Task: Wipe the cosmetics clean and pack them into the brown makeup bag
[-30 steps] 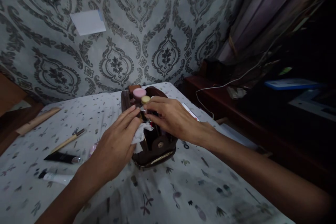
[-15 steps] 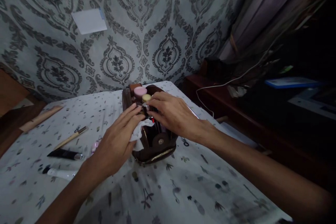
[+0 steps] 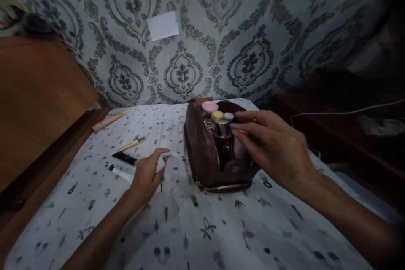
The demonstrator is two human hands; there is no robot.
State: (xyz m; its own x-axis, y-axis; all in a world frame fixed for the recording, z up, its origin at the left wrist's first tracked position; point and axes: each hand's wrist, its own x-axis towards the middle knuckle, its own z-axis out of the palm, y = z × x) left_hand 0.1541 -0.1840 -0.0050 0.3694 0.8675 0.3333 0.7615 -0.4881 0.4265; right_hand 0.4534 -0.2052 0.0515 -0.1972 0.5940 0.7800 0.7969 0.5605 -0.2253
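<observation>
A brown toiletry bag with gold zips stands unzipped on the patterned bedsheet. Upright inside it are a dark bottle with a silver cap, a pink round lid, a yellow lid and a white cap. At the bag's right side is my right hand, fingers stretched out and a little apart, fingertips beside the silver cap; whether they touch it I cannot tell. Left of the bag, my left hand is closed around a crumpled white tissue, low over the sheet.
To the left lie a wooden-handled brush, a black tube and a white brush partly behind my left hand. A wooden panel borders the bed on the left. A white cable runs along the dark right side.
My left hand has drawn away from the bag to the left with the tissue. My right hand has pulled back slightly from the bottle tops. The view has turned left.
</observation>
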